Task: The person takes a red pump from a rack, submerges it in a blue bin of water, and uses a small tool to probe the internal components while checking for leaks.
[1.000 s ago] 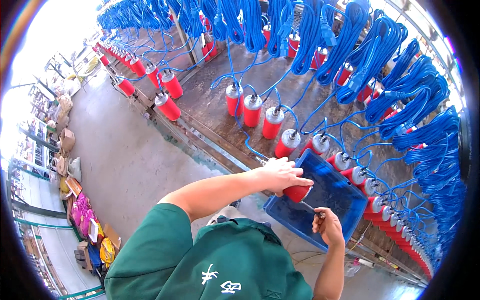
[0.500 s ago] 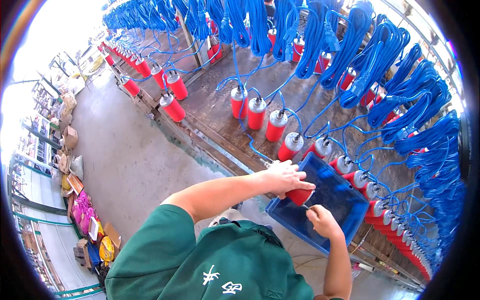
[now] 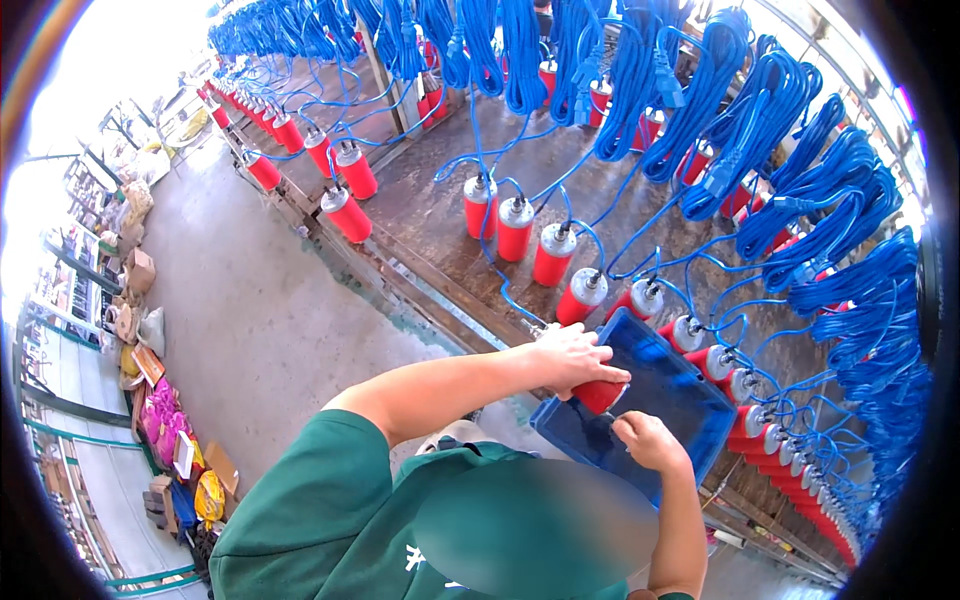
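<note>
My left hand (image 3: 572, 358) grips a red cylinder (image 3: 602, 397), tilted with its flat end toward my right hand. A blue cable (image 3: 505, 290) reaches down to its far end beside my left wrist. My right hand (image 3: 652, 442) is closed round a thin dark tool (image 3: 614, 417), its tip at the rim of the cylinder's flat end; the tool's kind is too small to tell. Both hands are over a blue plastic tray (image 3: 650, 350) resting against the bench edge. Most of the held cylinder is hidden by my left fingers.
On the brown bench (image 3: 430, 200) stand rows of red cylinders (image 3: 552, 258) with silver tops, linked to blue cables. Coiled blue cables (image 3: 715, 90) hang above in a long line. Grey floor (image 3: 250, 310) stretches left, with bags and boxes (image 3: 165, 420) along the far side.
Both hands keep almost the same hold and place. The view has shifted only slightly, and the tool stays at the cylinder's end.
</note>
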Available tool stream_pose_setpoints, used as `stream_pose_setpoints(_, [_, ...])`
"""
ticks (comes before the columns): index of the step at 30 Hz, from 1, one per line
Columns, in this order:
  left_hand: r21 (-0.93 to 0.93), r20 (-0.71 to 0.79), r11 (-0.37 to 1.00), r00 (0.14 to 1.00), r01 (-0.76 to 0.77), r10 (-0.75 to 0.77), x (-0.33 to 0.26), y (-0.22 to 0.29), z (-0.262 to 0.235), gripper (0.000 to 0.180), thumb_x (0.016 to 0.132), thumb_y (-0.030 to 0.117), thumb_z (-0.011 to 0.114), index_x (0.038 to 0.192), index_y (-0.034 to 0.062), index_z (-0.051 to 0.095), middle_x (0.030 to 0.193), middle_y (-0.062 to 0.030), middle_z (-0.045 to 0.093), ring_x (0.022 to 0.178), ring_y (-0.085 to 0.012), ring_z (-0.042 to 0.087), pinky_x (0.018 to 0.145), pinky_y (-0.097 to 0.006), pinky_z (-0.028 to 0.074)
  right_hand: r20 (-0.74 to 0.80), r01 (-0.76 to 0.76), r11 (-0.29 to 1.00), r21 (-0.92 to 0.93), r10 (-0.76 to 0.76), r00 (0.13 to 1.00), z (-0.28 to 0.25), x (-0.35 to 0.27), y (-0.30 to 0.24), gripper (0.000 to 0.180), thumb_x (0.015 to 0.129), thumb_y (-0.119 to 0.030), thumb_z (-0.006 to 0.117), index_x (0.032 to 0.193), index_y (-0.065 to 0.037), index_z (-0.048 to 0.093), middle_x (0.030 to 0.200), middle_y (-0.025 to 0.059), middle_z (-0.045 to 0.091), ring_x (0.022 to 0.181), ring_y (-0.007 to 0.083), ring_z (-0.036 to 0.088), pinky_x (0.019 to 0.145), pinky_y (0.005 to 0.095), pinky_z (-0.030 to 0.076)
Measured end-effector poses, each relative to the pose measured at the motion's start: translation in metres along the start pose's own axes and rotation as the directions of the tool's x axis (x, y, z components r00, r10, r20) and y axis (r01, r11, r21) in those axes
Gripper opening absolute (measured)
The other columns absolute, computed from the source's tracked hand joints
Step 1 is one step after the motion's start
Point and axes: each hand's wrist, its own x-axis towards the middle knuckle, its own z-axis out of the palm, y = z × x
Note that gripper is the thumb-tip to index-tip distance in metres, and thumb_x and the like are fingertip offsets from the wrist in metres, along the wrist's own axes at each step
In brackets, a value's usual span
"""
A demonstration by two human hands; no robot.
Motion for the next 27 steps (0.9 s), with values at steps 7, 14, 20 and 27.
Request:
stream_pose_setpoints(7, [0.033, -0.014, 0.999, 1.000, -0.002, 0.003, 0.000, 0.001, 0.002, 0.104, 0.067, 0.031, 0.094, 0.156, 0.0444, 0.042, 0.120, -0.0012, 0.061, 0.113, -0.0259, 0.062, 0.093, -0.044, 0.053, -0.001, 0.014, 0.997, -0.080, -0.014, 1.000, -0.004, 0.003, -0.021, 0.027, 0.088, -0.017, 0.078, 0.092, 0.003, 0.060, 0.095, 0.0244, 0.072, 0.097, 0.0439, 0.069, 0.087, 0.0484, 0.054])
stream_pose_setpoints(14, [-0.008, -0.009, 1.000, 1.000, -0.001, 0.001, 0.000, -0.002, -0.002, 0.104, 0.068, 0.030, 0.094, 0.157, 0.0442, 0.042, 0.118, -0.0016, 0.063, 0.113, -0.0268, 0.063, 0.093, -0.044, 0.054, 0.094, -0.081, 0.996, 0.022, 0.078, 0.992, -0.006, 0.004, -0.016, 0.029, 0.095, -0.024, 0.072, 0.102, 0.004, 0.069, 0.102, 0.0253, 0.072, 0.100, 0.0422, 0.070, 0.090, 0.0473, 0.054])
stream_pose_setpoints(20, [0.001, 0.023, 1.000, 1.000, 0.005, -0.005, -0.001, 0.000, -0.006, 0.103, 0.069, 0.029, 0.093, 0.157, 0.0439, 0.041, 0.118, -0.0016, 0.063, 0.114, -0.0268, 0.063, 0.094, -0.044, 0.054, -0.015, -0.019, 0.979, -0.205, 0.016, 1.000, -0.006, -0.001, -0.021, 0.022, 0.096, -0.018, 0.069, 0.099, 0.001, 0.061, 0.097, 0.0235, 0.070, 0.099, 0.0420, 0.069, 0.084, 0.0472, 0.054])
stream_pose_setpoints(27, [0.027, -0.006, 1.000, 1.000, 0.005, -0.005, 0.002, 0.001, -0.001, 0.102, 0.069, 0.029, 0.092, 0.157, 0.0440, 0.041, 0.120, 0.0002, 0.061, 0.114, -0.0251, 0.062, 0.094, -0.044, 0.053, -0.072, -0.020, 0.351, 0.936, 0.248, 0.966, 0.030, 0.004, 0.027, 0.022, 0.107, -0.023, 0.060, 0.111, -0.005, 0.048, 0.087, 0.0055, 0.057, 0.052, 0.0099, 0.048, 0.046, 0.0285, 0.047])
